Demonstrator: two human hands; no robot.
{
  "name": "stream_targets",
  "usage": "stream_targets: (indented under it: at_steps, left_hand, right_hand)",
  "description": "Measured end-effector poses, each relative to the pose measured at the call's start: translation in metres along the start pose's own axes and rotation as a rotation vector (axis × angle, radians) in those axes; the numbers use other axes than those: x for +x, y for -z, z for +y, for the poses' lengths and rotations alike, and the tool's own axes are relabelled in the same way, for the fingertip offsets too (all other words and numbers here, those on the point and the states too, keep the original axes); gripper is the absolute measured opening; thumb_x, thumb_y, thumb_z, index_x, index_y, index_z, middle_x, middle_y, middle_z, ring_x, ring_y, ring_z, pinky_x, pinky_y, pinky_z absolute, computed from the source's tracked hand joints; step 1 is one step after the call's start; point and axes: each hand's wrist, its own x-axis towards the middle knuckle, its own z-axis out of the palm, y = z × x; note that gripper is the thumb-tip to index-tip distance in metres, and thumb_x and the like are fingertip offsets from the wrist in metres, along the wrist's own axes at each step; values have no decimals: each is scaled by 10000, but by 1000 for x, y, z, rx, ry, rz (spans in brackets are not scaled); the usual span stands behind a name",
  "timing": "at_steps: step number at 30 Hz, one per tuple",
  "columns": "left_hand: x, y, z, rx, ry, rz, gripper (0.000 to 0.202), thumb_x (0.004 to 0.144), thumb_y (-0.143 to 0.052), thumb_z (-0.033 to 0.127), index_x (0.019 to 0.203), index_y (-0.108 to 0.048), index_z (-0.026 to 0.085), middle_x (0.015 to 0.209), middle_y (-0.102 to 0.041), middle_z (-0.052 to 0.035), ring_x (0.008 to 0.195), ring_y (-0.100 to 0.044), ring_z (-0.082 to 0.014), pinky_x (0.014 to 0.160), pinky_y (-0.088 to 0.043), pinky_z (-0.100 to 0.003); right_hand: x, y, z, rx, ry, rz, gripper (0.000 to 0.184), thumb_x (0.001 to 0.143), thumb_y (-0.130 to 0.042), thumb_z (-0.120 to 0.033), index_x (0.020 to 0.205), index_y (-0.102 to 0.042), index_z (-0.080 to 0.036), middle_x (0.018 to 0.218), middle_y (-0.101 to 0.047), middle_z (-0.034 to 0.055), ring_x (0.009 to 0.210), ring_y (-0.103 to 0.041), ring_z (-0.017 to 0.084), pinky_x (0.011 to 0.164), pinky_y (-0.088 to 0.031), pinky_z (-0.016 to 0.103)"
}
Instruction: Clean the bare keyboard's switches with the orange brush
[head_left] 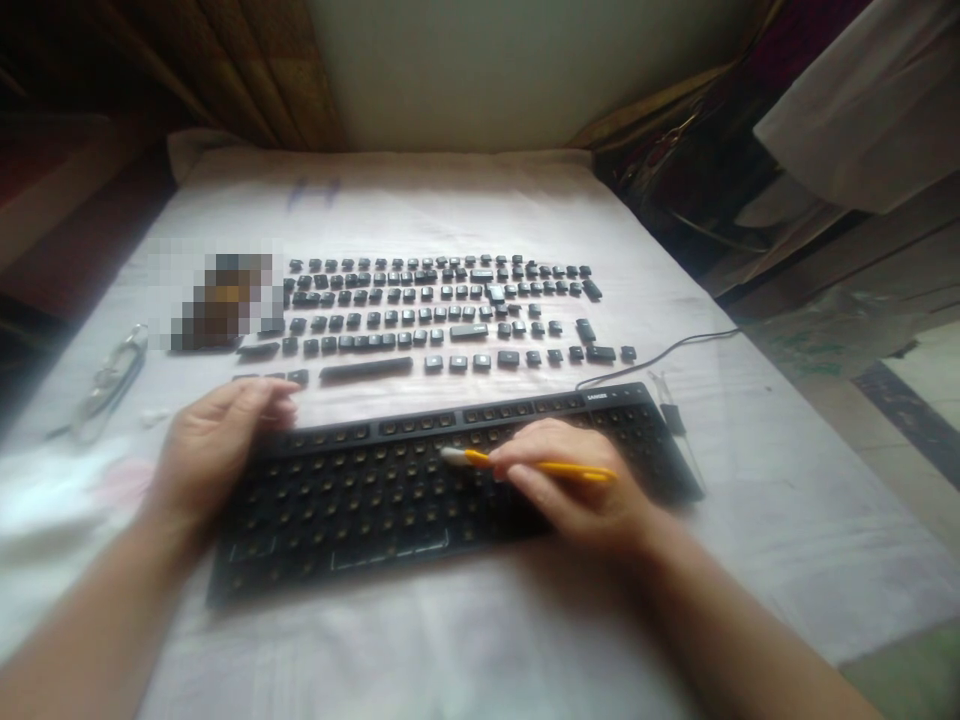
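A black computer keyboard [390,490] with its keycaps removed lies slightly tilted across the cloth. My left hand [214,455] grips its upper left corner, fingers curled over the far edge. Between the fingers of my right hand [577,475] is a small brush [551,469] with a yellow-orange handle. Its pale bristle tip [454,456] meets the bare key sockets near the keyboard's middle, below the top rows. Beyond the keyboard, loose black keycaps [409,295] lie in several rows, with the long space bar [366,369] in the nearest row.
A white cloth [600,620] covers the table. The keyboard cable [660,345] runs off to the right edge. A thin tool with a dark grip [673,418] lies by the keyboard's right end. A coiled cable [116,380] and a pixelated patch are at left.
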Motion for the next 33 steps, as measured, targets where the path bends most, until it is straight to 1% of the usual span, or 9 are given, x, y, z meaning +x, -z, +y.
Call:
stream_targets:
  at_steps: [3,8,13,16,20,22,24,29,33]
  left_hand:
    - [0,0,1,1,-4,-6,510,750,-712,673,967,-769,215,797,-732,-20,732,-671,-174,721,-538,-282]
    - [1,1,-1,8,-6,-8,486,774,-708,653,982,-767,218,805,-733,-16,737,-671,-166,729,-533,-274]
    - [2,2,-3,5,-1,-1,487,766,-720,648,992,-768,219,815,-734,-27,759,-678,-198,731,-540,-307]
    - [0,2,-1,-15,13,1,486,750,-730,662,982,-771,236,812,-737,-16,769,-672,-184,730,-532,-282]
    - [-7,-2,6,-65,67,-42,549,680,-759,714,959,-773,241,775,-734,-16,741,-670,-169,694,-533,-257]
    - [-11,-4,10,-90,89,-82,604,618,-789,743,954,-777,241,771,-739,-28,752,-681,-180,692,-544,-261]
    - [-13,-6,13,-110,100,-115,646,560,-816,761,944,-782,242,779,-745,-41,776,-692,-194,702,-554,-266]
    - [-13,-7,14,-143,104,-170,656,523,-845,752,948,-793,255,865,-768,-64,866,-714,-233,759,-575,-301]
    - [-13,-6,11,-156,95,-205,650,532,-853,731,989,-794,273,1023,-778,-71,977,-711,-263,842,-577,-330]
  right_hand:
    - [-1,-3,1,-21,-2,-14,177,925,-616,-106,1011,-740,-199,877,-827,56,759,-779,182,722,-612,296]
    - [-1,-3,1,-4,7,-62,179,940,-610,-125,1027,-742,-210,901,-831,55,780,-784,178,730,-612,296]
    - [-1,0,-1,36,-47,-29,185,936,-609,-125,1009,-758,-207,882,-831,52,773,-789,179,724,-624,288]
    - [0,1,-3,56,-110,-1,183,927,-610,-126,972,-768,-208,852,-826,51,749,-785,177,693,-629,274]
    - [0,1,-4,61,-175,77,171,919,-602,-131,887,-757,-198,789,-808,51,654,-755,165,592,-605,252]
    - [-1,0,-4,55,-190,121,162,912,-602,-128,858,-739,-194,758,-795,47,621,-737,162,568,-590,250]
    - [-1,-1,-4,61,-190,136,154,908,-601,-128,839,-721,-195,730,-779,39,616,-728,164,564,-580,254]
    - [-2,-1,-6,79,-201,136,139,904,-612,-126,832,-703,-203,728,-770,32,613,-714,167,567,-571,263]
    - [-3,-2,-3,68,-195,156,139,902,-622,-113,844,-712,-202,750,-781,37,638,-734,172,590,-590,265]
